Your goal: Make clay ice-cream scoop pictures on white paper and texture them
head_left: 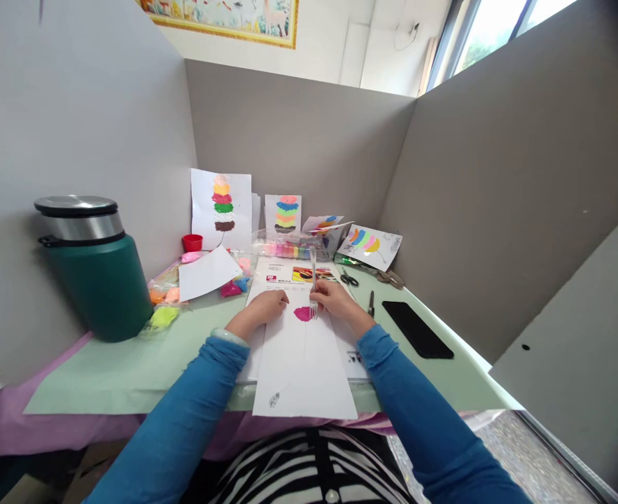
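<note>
A clear plastic fork (313, 269) is gripped in my right hand (334, 299), tines down on the right part of a magenta clay patch (302, 314). Ridged lines run across that patch, which lies on a white sheet of paper (303, 378) with a thin pencil line and a small dark sketch. My left hand (267, 308) rests at the sheet's left edge, fingers curled and pressed together. Whether anything is between those fingers is hidden. Beneath the sheet lies a printed pad (274, 269).
At left stands a green thermos (96, 280) near bags of coloured clay (164, 317). Scissors (348, 278), a dark pen-like tool (371, 304) and a black phone (418, 329) lie at right. Decorated cards (222, 210) lean at the back, behind a clay set (290, 246). Grey partitions surround the table.
</note>
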Available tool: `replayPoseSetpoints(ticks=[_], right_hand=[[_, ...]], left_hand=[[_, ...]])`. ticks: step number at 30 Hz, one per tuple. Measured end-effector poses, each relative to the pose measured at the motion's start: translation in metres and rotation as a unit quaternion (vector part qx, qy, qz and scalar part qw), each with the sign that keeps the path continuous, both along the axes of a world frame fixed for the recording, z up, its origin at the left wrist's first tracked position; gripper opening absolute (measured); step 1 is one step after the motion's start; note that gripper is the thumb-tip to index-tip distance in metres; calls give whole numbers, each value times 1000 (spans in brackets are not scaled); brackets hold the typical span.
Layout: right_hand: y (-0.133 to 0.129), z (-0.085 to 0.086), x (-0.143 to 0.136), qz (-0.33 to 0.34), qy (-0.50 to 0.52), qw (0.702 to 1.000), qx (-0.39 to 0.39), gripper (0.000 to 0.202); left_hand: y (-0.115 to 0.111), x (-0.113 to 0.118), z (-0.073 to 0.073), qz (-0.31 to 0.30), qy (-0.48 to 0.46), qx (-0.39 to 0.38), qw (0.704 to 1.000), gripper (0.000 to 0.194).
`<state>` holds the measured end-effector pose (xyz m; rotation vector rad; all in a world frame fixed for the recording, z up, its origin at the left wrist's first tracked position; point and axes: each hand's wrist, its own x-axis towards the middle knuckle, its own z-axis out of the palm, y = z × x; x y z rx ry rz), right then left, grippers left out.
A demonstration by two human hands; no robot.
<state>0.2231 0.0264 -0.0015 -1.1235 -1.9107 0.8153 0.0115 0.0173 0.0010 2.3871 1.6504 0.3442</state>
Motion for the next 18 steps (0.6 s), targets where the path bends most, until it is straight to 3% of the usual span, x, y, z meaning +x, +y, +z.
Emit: replayPoseSetpoints(ticks=[5,18], right_hand=[[1,11,-3,48,-41,997,-52,6],[28,13,-21,95,-111,989,-28,9]], left_hand=[[0,0,0,4,-2,-2,1000,36],[2,-1,-3,-11,-7,5,1000,35]])
